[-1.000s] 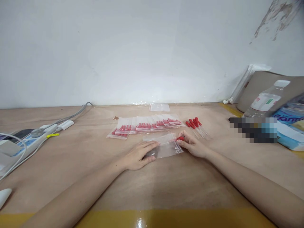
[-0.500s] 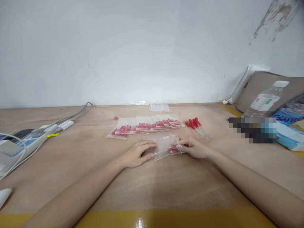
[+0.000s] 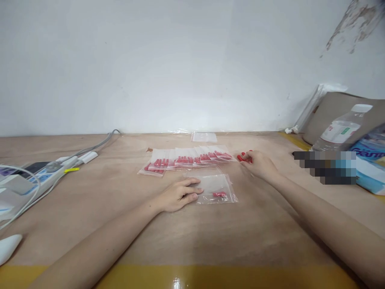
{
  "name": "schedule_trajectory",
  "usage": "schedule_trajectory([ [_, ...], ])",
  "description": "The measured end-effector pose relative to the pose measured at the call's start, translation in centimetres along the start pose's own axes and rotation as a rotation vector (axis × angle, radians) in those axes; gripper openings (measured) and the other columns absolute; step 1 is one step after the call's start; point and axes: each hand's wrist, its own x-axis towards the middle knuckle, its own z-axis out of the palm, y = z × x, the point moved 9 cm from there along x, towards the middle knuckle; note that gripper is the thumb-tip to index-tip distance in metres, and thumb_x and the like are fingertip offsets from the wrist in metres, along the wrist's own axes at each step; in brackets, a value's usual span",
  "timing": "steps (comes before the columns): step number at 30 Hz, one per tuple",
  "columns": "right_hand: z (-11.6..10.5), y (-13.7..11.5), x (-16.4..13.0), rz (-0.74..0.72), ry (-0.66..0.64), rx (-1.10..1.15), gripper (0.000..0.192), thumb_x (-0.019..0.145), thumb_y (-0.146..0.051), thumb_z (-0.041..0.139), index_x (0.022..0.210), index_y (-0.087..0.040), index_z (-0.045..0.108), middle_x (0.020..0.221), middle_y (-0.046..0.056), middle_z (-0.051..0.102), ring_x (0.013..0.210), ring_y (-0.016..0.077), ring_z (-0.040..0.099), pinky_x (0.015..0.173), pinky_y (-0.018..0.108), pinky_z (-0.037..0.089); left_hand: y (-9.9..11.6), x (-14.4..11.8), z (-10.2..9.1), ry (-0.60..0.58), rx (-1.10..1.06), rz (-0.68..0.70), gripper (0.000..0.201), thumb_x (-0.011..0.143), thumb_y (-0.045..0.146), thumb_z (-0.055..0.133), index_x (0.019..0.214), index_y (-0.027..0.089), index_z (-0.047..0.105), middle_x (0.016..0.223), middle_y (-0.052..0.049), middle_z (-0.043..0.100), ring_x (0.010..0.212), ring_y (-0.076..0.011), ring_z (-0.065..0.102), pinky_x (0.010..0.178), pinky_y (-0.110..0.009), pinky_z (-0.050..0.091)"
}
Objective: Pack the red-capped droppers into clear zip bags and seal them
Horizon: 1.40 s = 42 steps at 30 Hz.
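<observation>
A small clear zip bag lies flat on the table in front of me, with a red rubber bulb showing inside near its lower right. My left hand rests at the bag's left edge, fingers stretched out and a little apart, their tips on the plastic. Farther right, my right hand has its fingers closed around the small pile of red-bulbed droppers; the fingers hide most of them and their clear stems. Behind the bag, several filled zip bags overlap in a row.
By the wall lies another flat bag. On the left are a power strip with cables and a white object at the edge. To the right stand a plastic bottle, a grey-brown container and a blue-white packet.
My right hand has let go of the bag's right side and moved back and right to the droppers. The bag now lies flat; my left hand stays at its left edge.
</observation>
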Motion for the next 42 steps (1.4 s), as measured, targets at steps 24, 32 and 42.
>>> schedule_trajectory([
  [24,2.7,-0.8,-4.2,0.152,-0.004,1.068,0.062,0.066,-0.043,0.062,0.114,-0.025,0.028,0.059,-0.01,0.045,0.038,0.0084,0.044,0.035,0.021,0.034,0.2,-0.1,-0.2,0.03,-0.02,0.013,0.036,0.088,0.039,0.048,0.121,0.026,0.054,0.136,-0.006,0.042,0.123,-0.0218,0.041,0.102,-0.036,0.035],
  [32,5.2,-1.2,-5.3,0.326,-0.006,1.307,0.052,0.064,-0.044,0.066,0.092,-0.027,0.025,0.065,-0.007,0.053,0.055,0.0154,0.061,0.054,0.033,0.053,0.5,0.0,-0.3,0.035,0.005,0.02,0.036,0.089,0.038,0.047,0.122,0.027,0.052,0.135,-0.006,0.042,0.123,-0.0219,0.041,0.101,-0.038,0.036],
  [42,5.5,-4.0,-6.2,0.168,-0.309,1.289,0.041,0.069,-0.048,0.063,0.089,-0.024,0.035,0.079,-0.004,0.059,0.053,0.0095,0.057,0.039,0.021,0.043,1.0,0.0,-1.1,0.089,-0.017,0.027,0.049,0.087,0.038,0.049,0.132,0.023,0.036,0.129,-0.007,0.048,0.117,-0.0224,0.046,0.097,-0.038,0.039],
])
